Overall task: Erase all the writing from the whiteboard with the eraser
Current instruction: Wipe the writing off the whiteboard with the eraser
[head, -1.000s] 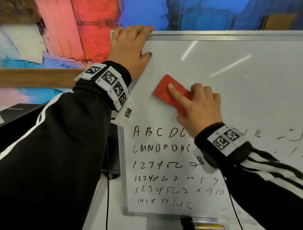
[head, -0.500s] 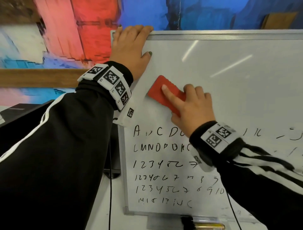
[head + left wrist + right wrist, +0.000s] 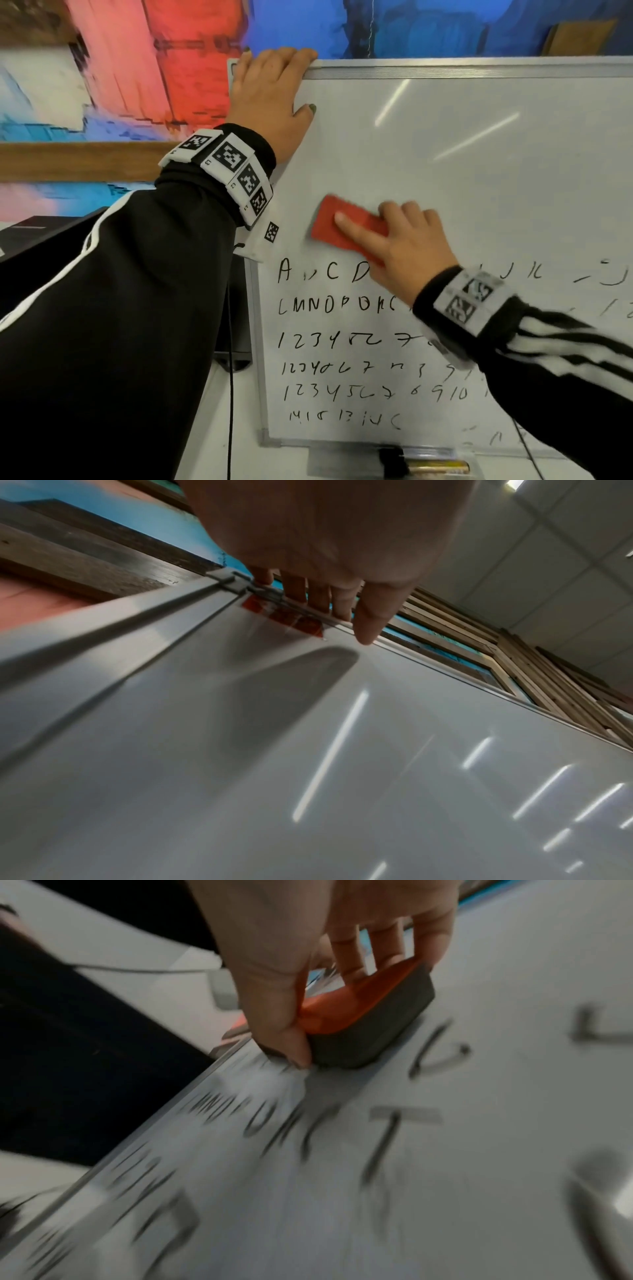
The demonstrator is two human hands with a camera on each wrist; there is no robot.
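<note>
The whiteboard [image 3: 479,205] stands upright, blank across its top, with rows of black letters and numbers [image 3: 342,342] at lower left and faint remnants at right. My right hand [image 3: 394,236] grips the red eraser [image 3: 339,226] and presses it flat on the board just above the top row, near "C D". In the right wrist view, thumb and fingers pinch the eraser [image 3: 369,1020], its dark felt on the board. My left hand [image 3: 277,85] holds the board's top left corner, fingers hooked over the frame and thumb on the face. The left wrist view shows the left hand [image 3: 325,534] there.
A marker [image 3: 421,466] lies in the tray under the board's bottom edge. A black box [image 3: 51,236] sits to the left of the board, and a thin black cable [image 3: 231,411] hangs down beside the frame. A painted wall is behind.
The right hand slid the eraser slightly left, then down toward the top row. The letter B after A is now mostly wiped away. The left hand stayed put.
</note>
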